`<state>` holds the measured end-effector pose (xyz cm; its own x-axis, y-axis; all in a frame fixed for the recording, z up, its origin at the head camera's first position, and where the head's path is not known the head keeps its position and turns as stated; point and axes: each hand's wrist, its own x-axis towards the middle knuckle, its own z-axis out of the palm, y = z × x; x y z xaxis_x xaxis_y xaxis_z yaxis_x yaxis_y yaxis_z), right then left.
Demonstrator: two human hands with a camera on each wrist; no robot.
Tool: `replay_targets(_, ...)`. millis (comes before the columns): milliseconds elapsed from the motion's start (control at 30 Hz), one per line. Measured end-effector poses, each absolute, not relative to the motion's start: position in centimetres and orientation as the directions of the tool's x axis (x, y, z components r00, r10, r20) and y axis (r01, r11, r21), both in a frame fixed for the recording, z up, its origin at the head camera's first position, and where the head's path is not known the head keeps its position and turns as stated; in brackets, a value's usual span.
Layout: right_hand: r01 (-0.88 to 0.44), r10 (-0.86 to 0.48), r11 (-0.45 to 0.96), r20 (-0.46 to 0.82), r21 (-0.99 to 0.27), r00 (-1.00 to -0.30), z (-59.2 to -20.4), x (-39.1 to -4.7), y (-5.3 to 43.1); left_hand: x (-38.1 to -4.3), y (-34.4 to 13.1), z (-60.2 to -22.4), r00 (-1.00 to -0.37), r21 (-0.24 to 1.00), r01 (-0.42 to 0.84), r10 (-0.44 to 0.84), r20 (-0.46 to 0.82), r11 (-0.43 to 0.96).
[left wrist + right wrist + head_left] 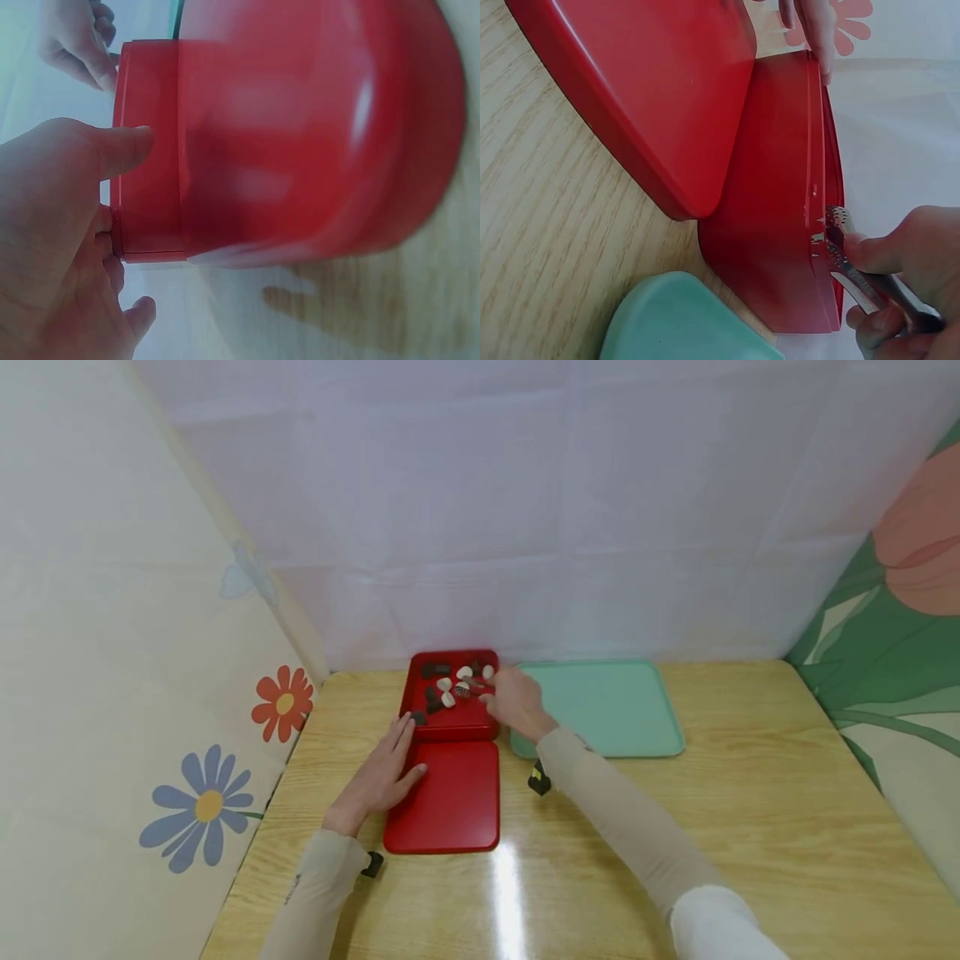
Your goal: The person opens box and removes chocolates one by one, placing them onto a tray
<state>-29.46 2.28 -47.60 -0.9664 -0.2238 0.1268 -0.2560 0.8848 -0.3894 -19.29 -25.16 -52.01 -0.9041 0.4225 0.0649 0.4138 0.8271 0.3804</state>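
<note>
Right hand [519, 700] grips metal tongs [864, 282], thumb one side, fingers the other. Tips dip inside the red tin [457, 735], among the black and white pieces. Can't tell whether a piece sits between them; tips too small in head view, half hidden by the rim in right wrist.

Key relation: the pieces lie left of the right-hand grip, out past the tips. Tongs' long axis runs sideways from the grip, across the tin's right wall. Closest to the tips: a couple of white pieces around mid-tin. A white pair [446, 692] is farther left; dark pieces [433, 700] beyond it. Right hand is nearer for the tip-side stuff. Exception: a dark piece [417, 718] in the tin's near-left corner, right at the left hand's fingertips.

Left hand [384, 777] holds nothing: fingers fairly straight against the tin's left corner, thumb spread, touching its near wall in left wrist view. Looks like bracing, my read.

Around the grip: turquoise tray [607, 710] just right, red lid [442, 802] nearer the body, against the tin.

Writing: small dark lettering on the left sleeve [322, 868], unreadable. No brand legible.
</note>
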Motion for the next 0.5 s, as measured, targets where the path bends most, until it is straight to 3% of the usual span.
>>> replay_targets(500,-0.241,-0.213,0.856,0.114,-0.457,-0.97,-46.2,-29.3,3.2,-19.3,-25.3,-51.8,-0.906,0.379,0.408,0.42,0.056,0.83)
